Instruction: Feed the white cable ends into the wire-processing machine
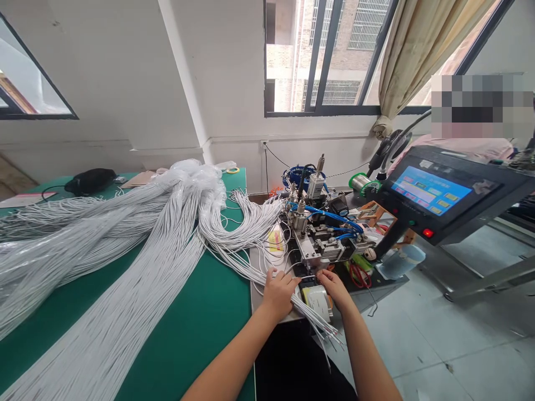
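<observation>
My left hand (279, 291) is closed over a bundle of thin white wires (234, 250) at the near edge of a small metal machine (321, 239). My right hand (334, 285) pinches a single white wire (307, 277) just in front of the machine's clamp block. The two hands are a short gap apart. Stripped wire ends (328, 331) fan out below my hands toward the floor side. Blue air hoses (334, 217) loop over the machine's top.
Large bundles of white wires (104, 262) cover the green table mat (200, 334). A touchscreen control panel (432, 192) stands at the right, with another person behind it. A solder spool (360, 182), a pale cup (403, 262) and a black pouch (90, 181) are nearby.
</observation>
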Tool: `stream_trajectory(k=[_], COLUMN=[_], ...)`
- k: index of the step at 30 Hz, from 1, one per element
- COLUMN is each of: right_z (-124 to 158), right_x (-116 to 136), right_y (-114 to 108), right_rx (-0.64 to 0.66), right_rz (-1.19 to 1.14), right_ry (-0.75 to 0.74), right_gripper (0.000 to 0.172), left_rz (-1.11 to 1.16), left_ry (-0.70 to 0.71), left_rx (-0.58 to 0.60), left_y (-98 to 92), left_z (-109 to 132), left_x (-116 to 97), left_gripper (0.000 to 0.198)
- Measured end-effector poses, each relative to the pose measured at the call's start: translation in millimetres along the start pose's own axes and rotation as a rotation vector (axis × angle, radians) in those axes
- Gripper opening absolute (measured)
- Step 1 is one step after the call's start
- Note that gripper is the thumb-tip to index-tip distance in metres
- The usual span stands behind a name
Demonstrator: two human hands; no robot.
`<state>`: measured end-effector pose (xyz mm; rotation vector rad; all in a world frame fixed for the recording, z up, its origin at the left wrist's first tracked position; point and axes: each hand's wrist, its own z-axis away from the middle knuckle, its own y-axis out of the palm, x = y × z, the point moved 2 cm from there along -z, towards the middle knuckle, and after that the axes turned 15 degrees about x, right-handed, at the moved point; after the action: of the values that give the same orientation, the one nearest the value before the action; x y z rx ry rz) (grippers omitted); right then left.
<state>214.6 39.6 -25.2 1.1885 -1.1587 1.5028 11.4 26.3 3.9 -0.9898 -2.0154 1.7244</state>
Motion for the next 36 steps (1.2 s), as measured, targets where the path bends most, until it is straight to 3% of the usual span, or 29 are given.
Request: stream_trajectory(k=[11,17,36], right_z=[5.3,9.9,14.0], right_x=[6.2,9.8,14.9], right_y=[-2.6,-5.9,-2.3], right_rx=[-0.089,-0.066,-0.044], right_rz=[0.062,0.111,0.143], right_ry=[-0.081,-0.141,-0.155], right_gripper=[0.032,0.025,0.039], left_rz=[0.011,0.027,0.058], left_ry=[0.022,0.019,0.051], left_rx=[-0.013,-0.028,-0.012], left_y=[-1.1,-3.4,-7.4], left_z=[2.0,3.0,4.5], left_x=[0.8,-0.8,-1.7], left_gripper=[0.052,0.05,0.06])
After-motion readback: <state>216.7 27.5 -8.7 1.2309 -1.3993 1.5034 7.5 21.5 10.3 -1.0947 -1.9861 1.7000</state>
